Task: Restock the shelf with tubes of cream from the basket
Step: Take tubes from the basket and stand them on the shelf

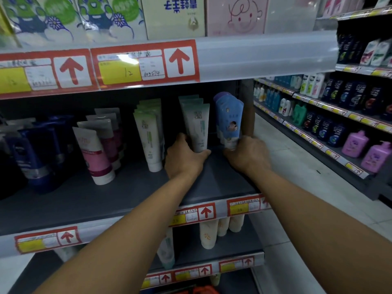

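On the middle shelf (118, 194), the left hand (184, 158) grips the base of a white-green tube (197, 128) and the right hand (248, 154) grips a blue tube (230, 117), both upright. Pink tubes (93, 153) stand farther left.

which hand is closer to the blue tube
Right. The right hand grips the base of the blue tube at the shelf's right end. The left hand is further left, holding the white tube.
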A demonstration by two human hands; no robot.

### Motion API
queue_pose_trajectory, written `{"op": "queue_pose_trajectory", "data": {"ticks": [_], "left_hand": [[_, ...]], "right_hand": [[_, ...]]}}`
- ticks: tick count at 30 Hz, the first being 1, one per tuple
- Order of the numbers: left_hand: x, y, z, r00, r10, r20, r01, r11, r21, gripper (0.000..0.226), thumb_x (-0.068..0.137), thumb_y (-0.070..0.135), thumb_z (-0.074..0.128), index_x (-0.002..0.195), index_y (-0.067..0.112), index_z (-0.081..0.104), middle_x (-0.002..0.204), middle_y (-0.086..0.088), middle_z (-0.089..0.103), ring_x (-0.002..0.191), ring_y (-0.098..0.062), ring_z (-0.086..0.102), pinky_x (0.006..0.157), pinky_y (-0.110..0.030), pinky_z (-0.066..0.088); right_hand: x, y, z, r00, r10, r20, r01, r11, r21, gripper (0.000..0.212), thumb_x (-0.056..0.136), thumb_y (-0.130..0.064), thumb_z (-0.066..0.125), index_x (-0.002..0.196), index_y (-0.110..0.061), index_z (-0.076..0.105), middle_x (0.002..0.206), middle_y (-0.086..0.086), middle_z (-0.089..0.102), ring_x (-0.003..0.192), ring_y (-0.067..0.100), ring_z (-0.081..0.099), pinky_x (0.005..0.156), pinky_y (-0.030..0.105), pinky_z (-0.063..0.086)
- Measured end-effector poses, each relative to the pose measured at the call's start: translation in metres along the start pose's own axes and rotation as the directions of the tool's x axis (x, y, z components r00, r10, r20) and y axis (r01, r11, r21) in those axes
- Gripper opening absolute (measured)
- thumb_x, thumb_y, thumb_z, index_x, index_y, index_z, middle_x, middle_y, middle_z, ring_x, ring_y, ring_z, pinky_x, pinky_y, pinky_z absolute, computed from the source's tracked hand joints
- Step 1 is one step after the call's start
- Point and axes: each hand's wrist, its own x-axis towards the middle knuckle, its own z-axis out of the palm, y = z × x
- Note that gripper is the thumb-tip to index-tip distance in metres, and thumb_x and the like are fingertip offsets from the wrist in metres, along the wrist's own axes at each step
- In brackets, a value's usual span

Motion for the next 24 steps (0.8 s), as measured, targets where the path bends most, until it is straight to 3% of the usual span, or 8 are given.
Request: {"op": "queue_pose_trajectory", "data": {"ticks": [6, 14, 24], "left_hand": [[0.0015, -0.0032, 0.0025, 0.997, -0.033, 0.063, 0.035, 0.999, -0.037, 0.060, 0.075, 0.044, 0.083, 0.122, 0.016, 0.060, 0.124, -0.003, 0.069, 0.112, -0.023, 0.066, 0.079, -0.030, 0.050], [0.0058, -0.0049, 0.0062, 0.999, -0.020, 0.043, 0.021, 1.000, -0.014, 0.057, 0.080, 0.046, 0.081, 0.123, 0.017, 0.059, 0.125, -0.003, 0.068, 0.112, -0.026, 0.067, 0.083, -0.034, 0.055], [0.0084, -0.0058, 0.0068, 0.999, -0.033, 0.021, 0.033, 0.999, 0.004, 0.057, 0.084, 0.045, 0.079, 0.126, 0.014, 0.057, 0.130, -0.006, 0.066, 0.117, -0.029, 0.065, 0.085, -0.037, 0.054]], "right_hand": [[-0.0032, -0.0036, -0.0038, 0.999, 0.036, 0.014, -0.036, 0.999, -0.003, 0.073, 0.066, -0.067, 0.052, 0.110, -0.011, 0.069, 0.103, 0.014, 0.067, 0.099, 0.036, 0.062, 0.087, 0.044, 0.054], [0.0008, -0.0007, -0.0008, 0.998, 0.045, 0.037, -0.047, 0.998, 0.051, 0.059, 0.083, -0.057, 0.060, 0.119, -0.010, 0.064, 0.119, 0.016, 0.061, 0.115, 0.037, 0.054, 0.094, 0.044, 0.048], [0.0015, -0.0005, -0.0009, 0.999, 0.025, 0.032, -0.025, 0.999, 0.024, 0.059, 0.086, -0.055, 0.062, 0.128, -0.014, 0.060, 0.123, 0.015, 0.059, 0.118, 0.036, 0.052, 0.097, 0.048, 0.047]]}}
